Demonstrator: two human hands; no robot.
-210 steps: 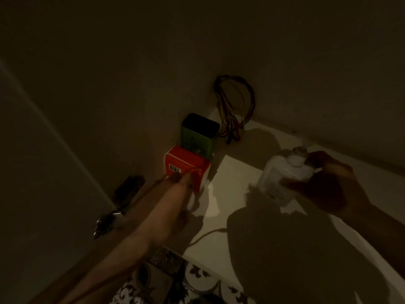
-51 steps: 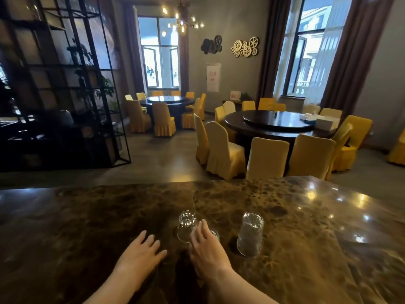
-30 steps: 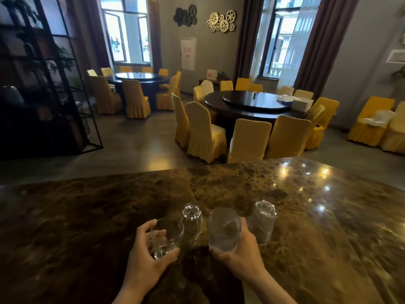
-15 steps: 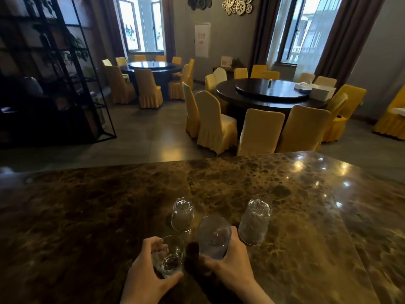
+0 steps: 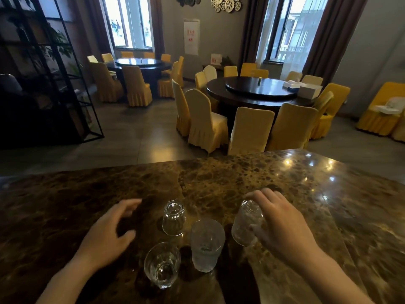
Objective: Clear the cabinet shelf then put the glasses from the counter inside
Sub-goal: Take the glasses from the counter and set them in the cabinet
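Several clear glasses stand on the brown marble counter. A small glass is upside down in the middle, and a taller glass is upside down to its right. Nearer me, a round glass and a ribbed glass stand upright. My right hand curls around the right upside-down glass, fingers over its base and thumb on its side. My left hand hovers left of the small glass with fingers apart, touching nothing. The cabinet is out of view.
Beyond the counter's far edge lies a dining room with round dark tables and yellow-covered chairs. A black metal shelf frame stands at the left. The counter stretches wide on both sides of the glasses.
Both hands have let go of the two glasses they held, which now stand upright near me. The left hand has opened and moved left; the right hand has moved onto the right upside-down glass.
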